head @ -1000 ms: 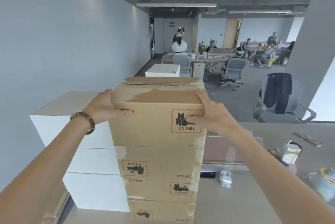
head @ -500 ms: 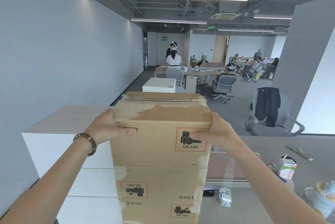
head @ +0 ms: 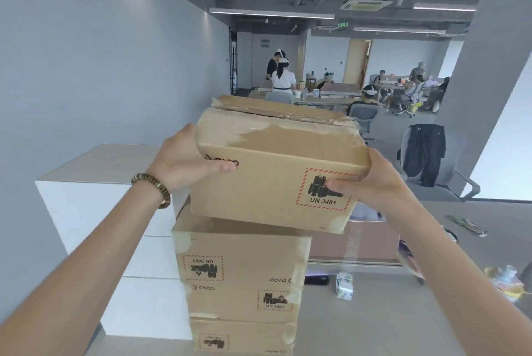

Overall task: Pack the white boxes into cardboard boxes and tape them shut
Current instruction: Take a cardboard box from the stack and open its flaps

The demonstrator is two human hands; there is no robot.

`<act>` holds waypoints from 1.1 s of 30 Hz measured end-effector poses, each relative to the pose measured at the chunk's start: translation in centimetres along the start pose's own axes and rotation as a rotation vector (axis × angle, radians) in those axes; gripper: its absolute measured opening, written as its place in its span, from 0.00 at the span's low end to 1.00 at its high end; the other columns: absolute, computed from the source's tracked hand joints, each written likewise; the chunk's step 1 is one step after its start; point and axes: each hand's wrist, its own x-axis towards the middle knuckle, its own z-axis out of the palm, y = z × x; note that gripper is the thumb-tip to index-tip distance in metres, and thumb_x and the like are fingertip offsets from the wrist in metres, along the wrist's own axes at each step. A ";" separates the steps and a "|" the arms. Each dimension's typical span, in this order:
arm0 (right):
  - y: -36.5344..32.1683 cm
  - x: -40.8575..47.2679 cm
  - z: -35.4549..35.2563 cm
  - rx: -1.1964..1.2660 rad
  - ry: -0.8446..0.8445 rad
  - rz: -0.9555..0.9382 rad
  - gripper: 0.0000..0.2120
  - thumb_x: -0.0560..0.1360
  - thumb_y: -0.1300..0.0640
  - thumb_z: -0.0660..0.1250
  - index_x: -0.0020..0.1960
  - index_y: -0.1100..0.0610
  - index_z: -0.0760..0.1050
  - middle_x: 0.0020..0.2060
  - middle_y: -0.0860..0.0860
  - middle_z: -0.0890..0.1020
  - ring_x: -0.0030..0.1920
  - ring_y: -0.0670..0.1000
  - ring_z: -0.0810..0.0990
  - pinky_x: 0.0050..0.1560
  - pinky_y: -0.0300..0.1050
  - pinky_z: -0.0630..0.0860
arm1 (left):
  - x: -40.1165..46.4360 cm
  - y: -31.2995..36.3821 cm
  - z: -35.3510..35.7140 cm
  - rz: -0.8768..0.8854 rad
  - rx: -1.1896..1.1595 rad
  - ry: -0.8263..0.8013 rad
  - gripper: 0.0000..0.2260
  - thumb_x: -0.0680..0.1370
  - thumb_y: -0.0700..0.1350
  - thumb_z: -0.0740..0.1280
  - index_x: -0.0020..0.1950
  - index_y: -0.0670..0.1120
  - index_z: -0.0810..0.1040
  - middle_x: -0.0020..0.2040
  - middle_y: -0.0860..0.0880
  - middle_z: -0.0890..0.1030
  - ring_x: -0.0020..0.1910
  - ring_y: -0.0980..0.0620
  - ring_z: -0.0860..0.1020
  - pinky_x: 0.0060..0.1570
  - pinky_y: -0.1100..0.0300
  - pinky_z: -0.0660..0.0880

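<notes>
A single head-worn wide-angle camera is looking forward and slightly down, sitting close above the taped cardboard box (head: 276, 171), with the open office stretching away beyond it

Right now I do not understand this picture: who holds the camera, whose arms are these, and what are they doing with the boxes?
The camera sits on a person's head and looks forward and down, so the two bare arms are that person's own. The left hand and right hand grip the sides of a taped cardboard box, tilted above a stack of similar boxes. Left of the stack stand white boxes. On the table lies a small carton. Other people work at desks far behind.
</notes>
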 end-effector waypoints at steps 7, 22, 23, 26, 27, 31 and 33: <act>5.6 -2.7 -7.4 -0.012 0.068 0.062 0.34 0.62 0.53 0.83 0.61 0.43 0.67 0.51 0.41 0.80 0.54 0.47 0.79 0.50 0.47 0.76 | -2.7 5.3 7.3 0.036 -0.050 -0.080 0.30 0.62 0.59 0.81 0.54 0.50 0.71 0.47 0.56 0.79 0.45 0.61 0.75 0.37 0.64 0.69; 23.7 -12.0 -19.6 -0.004 0.133 0.280 0.30 0.62 0.57 0.82 0.57 0.42 0.69 0.44 0.42 0.82 0.45 0.43 0.81 0.42 0.43 0.78 | -13.3 13.8 26.6 -0.006 -0.140 -0.296 0.33 0.61 0.61 0.81 0.59 0.55 0.68 0.47 0.54 0.81 0.46 0.55 0.79 0.46 0.56 0.78; 25.0 -12.5 -19.7 -0.001 0.121 0.296 0.30 0.62 0.56 0.82 0.56 0.42 0.69 0.44 0.42 0.82 0.45 0.43 0.81 0.41 0.42 0.77 | -14.2 13.7 27.7 -0.022 -0.143 -0.305 0.33 0.61 0.60 0.81 0.59 0.55 0.68 0.48 0.55 0.81 0.46 0.55 0.79 0.46 0.56 0.78; 28.9 -14.2 -19.4 -0.006 0.068 0.332 0.29 0.62 0.54 0.81 0.55 0.40 0.69 0.44 0.41 0.84 0.47 0.44 0.82 0.42 0.44 0.76 | -17.1 12.8 30.7 -0.085 -0.145 -0.333 0.34 0.62 0.59 0.81 0.60 0.53 0.68 0.48 0.57 0.80 0.47 0.56 0.78 0.45 0.58 0.77; 30.2 -14.7 -19.0 -0.013 0.054 0.342 0.29 0.62 0.54 0.81 0.55 0.41 0.69 0.44 0.41 0.84 0.47 0.44 0.82 0.42 0.44 0.75 | -18.1 12.3 31.7 -0.109 -0.145 -0.339 0.34 0.62 0.58 0.82 0.60 0.53 0.68 0.48 0.57 0.79 0.46 0.57 0.78 0.42 0.61 0.76; 34.3 -17.3 -16.2 0.018 -0.020 0.380 0.32 0.62 0.54 0.81 0.58 0.42 0.69 0.47 0.39 0.82 0.50 0.43 0.81 0.41 0.40 0.74 | -22.4 9.1 34.3 -0.245 -0.186 -0.372 0.41 0.62 0.51 0.83 0.68 0.57 0.65 0.49 0.58 0.81 0.49 0.56 0.80 0.41 0.67 0.73; 36.5 -18.5 -14.3 0.068 -0.074 0.418 0.34 0.57 0.47 0.81 0.58 0.39 0.69 0.47 0.37 0.82 0.51 0.43 0.81 0.45 0.43 0.76 | -24.4 7.2 35.2 -0.324 -0.198 -0.398 0.45 0.62 0.49 0.83 0.72 0.59 0.62 0.46 0.59 0.83 0.50 0.55 0.81 0.48 0.63 0.76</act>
